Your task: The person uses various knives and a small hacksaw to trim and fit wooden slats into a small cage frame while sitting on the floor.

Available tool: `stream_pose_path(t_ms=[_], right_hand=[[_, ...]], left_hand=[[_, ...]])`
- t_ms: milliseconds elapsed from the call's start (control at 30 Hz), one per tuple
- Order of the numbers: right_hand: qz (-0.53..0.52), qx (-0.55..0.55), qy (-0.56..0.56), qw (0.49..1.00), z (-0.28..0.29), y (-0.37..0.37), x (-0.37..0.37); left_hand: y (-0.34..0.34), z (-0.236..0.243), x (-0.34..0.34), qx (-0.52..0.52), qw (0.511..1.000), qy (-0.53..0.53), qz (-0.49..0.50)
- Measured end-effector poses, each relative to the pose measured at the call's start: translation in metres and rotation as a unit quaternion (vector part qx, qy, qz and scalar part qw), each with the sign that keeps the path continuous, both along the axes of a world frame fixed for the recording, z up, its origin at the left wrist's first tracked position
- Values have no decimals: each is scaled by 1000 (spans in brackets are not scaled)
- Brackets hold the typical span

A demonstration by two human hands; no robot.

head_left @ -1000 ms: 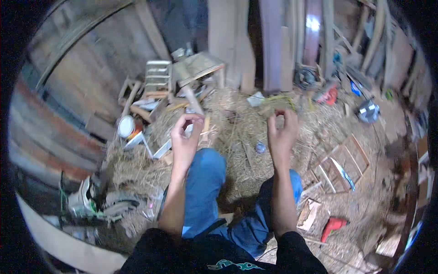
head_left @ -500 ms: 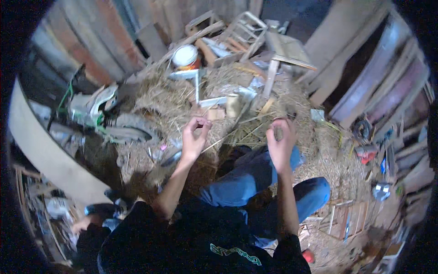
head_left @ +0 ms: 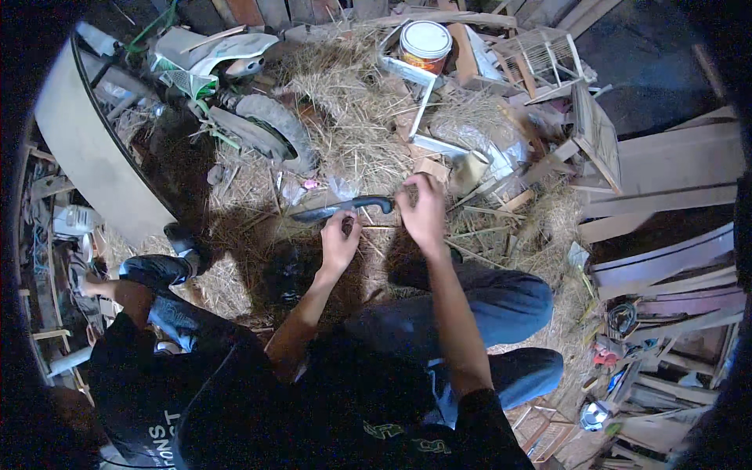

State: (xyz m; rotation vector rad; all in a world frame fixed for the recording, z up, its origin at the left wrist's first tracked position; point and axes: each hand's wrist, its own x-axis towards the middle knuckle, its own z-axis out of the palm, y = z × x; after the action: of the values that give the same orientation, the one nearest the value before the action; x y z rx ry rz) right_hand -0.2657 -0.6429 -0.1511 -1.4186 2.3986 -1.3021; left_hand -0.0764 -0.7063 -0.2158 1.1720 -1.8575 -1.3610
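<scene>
My left hand (head_left: 342,240) is in the middle of the view, thumb and fingertips curled into a pinch. A machete (head_left: 333,208) with a dark blade and black handle lies on the straw just beyond it; the fingertips overlap the blade's lower edge in the picture, and whether they touch is unclear. My right hand (head_left: 423,211) is farther right, beside the handle's end, its fingers also bent toward the thumb. Anything inside either pinch is too small to make out. A thin pale stalk (head_left: 381,228) shows between the hands.
Straw covers the ground. A dirt bike (head_left: 266,125) lies far left, near a curved pale board (head_left: 102,141). Beyond my hands stand a lidded paint bucket (head_left: 425,47), a wooden cage (head_left: 540,63) and a stool (head_left: 595,137). Another person's arm (head_left: 117,294) is on the left.
The view has swung, so the scene sits lower and farther right. My hands are closer together, and the machete now shows clearly beyond the left one. Both hands stay curled.
</scene>
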Motion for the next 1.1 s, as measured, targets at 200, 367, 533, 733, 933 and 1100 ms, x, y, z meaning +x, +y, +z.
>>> stream_pose_path(t_ms=[200,367,533,733,933,1100], right_hand=[[58,109,54,991,-107,0,7],[51,157,162,973,-164,21,-1],[72,252,106,959,-191,25,-11],[63,326,54,942,-194,19,-21],[28,290,-9,956,-194,30,-22],[24,269,-5,963,-177,14,-14]], left_hand=[[-17,-63,-14,-154,959,-236,-1],[-40,-124,-43,-167,943,-276,-80],[-51,-201,-72,-145,921,-341,-117],[-61,-242,-95,-94,910,-376,-151],[-80,-281,-105,-165,825,-500,-207],[-66,-274,-74,-226,842,-444,-207]])
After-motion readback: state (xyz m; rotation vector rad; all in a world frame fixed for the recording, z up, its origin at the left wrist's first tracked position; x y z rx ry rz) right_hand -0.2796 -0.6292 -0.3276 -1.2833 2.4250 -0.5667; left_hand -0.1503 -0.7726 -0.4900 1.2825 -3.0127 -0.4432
